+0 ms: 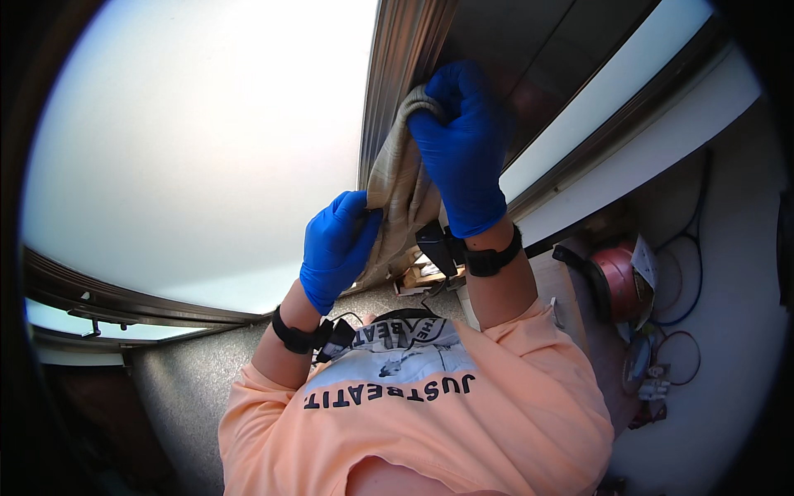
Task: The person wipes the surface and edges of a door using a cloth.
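Observation:
A beige striped cloth [397, 180] hangs in folds between my two blue-gloved hands. My right hand [465, 142] is higher up, its fingers closed on the bunched top of the cloth, close to a brown ribbed window or door frame [403, 56]. Lower and to the left, my left hand [338, 245] grips the cloth's side edge. Behind the left hand stands a large bright frosted pane [205, 142]. A dark glossy panel [527, 56] lies beyond my right hand. Each wrist wears a black strap with a small device.
An open box with small items [428, 273] sits low behind the cloth. On the right are a pink rounded container [614, 279], a dark blue looped cord or hoop [701, 229] and assorted small things. Speckled flooring [186, 397] shows at lower left, below a lower frame rail [124, 304].

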{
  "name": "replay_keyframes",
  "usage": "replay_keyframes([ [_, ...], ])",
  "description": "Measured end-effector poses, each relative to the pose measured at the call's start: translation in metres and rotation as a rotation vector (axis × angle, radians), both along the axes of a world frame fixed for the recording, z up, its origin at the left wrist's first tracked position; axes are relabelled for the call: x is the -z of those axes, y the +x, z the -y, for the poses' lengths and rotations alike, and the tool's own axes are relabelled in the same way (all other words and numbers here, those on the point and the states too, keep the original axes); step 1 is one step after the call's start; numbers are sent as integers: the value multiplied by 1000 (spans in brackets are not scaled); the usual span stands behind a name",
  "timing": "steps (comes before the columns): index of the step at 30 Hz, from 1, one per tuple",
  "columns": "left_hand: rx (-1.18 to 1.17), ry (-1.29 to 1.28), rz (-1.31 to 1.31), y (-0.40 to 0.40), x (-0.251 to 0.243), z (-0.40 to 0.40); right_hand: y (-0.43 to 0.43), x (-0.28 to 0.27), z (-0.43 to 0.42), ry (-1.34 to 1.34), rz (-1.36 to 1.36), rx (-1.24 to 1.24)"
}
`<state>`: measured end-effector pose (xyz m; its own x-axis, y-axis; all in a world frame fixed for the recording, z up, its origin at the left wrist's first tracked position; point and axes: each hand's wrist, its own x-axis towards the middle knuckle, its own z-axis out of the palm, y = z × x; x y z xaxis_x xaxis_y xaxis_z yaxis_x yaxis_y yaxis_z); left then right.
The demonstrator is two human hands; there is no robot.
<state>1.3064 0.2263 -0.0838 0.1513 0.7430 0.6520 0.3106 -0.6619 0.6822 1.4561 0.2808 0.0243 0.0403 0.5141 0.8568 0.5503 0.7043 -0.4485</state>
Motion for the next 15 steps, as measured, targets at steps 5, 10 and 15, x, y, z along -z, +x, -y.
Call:
replay_keyframes([
  [5,-16,-35,105,3,2,1,0,-7,0,24,-18,-51],
  [10,-16,-56,-22,2,12,7,0,46,16,-145,66,43],
  [15,-6,-86,24,1,9,7,-2,13,2,-50,-1,-43],
])
